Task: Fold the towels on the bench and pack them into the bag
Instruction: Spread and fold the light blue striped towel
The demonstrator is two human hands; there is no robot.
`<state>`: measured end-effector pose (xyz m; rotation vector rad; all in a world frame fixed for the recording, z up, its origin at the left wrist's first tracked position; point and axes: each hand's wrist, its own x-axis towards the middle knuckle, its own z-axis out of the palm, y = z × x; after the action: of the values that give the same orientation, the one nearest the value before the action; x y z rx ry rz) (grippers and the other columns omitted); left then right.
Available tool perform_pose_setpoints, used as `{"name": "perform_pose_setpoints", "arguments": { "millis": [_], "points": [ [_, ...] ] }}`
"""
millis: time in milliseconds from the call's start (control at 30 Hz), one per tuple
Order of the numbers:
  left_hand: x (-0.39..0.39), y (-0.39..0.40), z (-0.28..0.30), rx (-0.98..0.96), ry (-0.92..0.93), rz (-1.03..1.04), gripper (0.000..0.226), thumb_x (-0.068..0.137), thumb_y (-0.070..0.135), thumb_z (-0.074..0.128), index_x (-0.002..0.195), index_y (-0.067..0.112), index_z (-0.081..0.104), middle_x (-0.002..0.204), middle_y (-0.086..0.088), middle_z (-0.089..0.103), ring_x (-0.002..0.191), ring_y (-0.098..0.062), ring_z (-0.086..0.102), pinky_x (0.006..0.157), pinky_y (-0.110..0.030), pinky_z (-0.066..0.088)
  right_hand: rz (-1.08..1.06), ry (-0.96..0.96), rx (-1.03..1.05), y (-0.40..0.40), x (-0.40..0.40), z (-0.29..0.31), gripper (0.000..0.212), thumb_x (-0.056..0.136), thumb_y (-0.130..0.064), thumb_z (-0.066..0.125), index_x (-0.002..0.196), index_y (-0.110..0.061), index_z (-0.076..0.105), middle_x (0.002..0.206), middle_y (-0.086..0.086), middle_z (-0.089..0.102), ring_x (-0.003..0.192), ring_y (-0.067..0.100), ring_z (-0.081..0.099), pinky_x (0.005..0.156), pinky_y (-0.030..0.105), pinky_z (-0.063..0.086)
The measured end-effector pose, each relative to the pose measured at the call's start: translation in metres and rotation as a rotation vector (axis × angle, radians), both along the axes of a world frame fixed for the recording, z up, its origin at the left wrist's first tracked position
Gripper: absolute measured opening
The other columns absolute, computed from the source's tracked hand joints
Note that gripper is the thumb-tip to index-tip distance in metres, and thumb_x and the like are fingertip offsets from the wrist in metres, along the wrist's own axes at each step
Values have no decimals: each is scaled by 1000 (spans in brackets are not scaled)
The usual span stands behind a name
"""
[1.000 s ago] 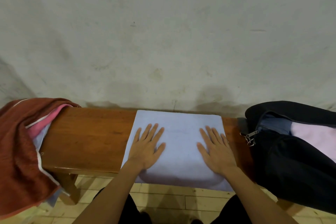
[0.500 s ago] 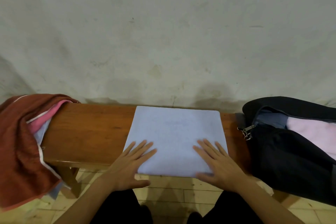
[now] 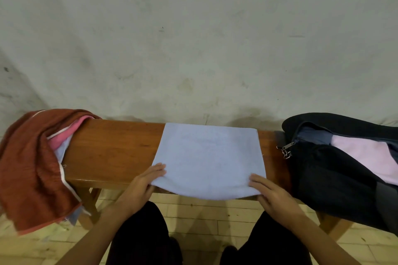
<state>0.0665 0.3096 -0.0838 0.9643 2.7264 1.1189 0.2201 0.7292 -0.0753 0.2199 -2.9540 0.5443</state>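
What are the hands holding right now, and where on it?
Both hands, left hand and right hand, grip the folded light blue towel at its near corners.

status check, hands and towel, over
Left hand and right hand each grip a near corner of the folded light blue towel on the wooden bench. Open black bag at right, path unobstructed.

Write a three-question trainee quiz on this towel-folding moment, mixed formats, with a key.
1. True or false: the light blue towel lies on the bench between the towel pile and the black bag.
2. Which hands hold the blue towel's near edge? A left hand only, B right hand only, C both.
3. Fill in: inside the open bag lies a ___ towel.

Key: 1 true; 2 C; 3 pink.
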Motion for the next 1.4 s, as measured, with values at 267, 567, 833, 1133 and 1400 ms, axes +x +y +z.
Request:
{"name": "perform_pose_setpoints", "arguments": {
  "millis": [267,567,833,1133,1400],
  "points": [
    [9,14,21,209,-187,319,39,91,-11,57,107,23,68,101,16,70,99,-2,64,86,-13,50,-332,56,-398,-14,4,7,37,87,8,66,115,-17,69,109,-21,61,98,-12,59,94,13,47],
    [27,26,42,303,-270,490,16,102,24,46,109,20,60,95,4,66,90,-12,62,67,-20,49,-496,17,-584,-27,0,28,14,103,-24,45,109,-31,57,97,-16,63,87,-1,61,67,12,47],
    [19,41,42,330,-274,555,14,102,32,45,94,34,56,86,4,64,81,-13,60,66,-28,50,-677,-56,-515,-38,-31,24,19,104,-35,42,102,-21,54,91,-7,59,83,10,59,63,16,43],
    [10,36,34,163,-305,502,25,103,34,42,94,14,55,81,-5,64,71,-15,58,59,-27,45,-694,-243,-319,-26,-37,23,35,106,-41,29,124,-20,50,98,3,59,84,16,59,66,28,48],
    [-16,66,58,293,-197,622,14,103,28,44,109,20,54,83,5,60,74,-8,56,62,-20,42,-695,-9,-533,-26,-68,41,26,105,-32,39,103,-14,58,85,1,62,79,16,63,59,23,45]
  ]
}}
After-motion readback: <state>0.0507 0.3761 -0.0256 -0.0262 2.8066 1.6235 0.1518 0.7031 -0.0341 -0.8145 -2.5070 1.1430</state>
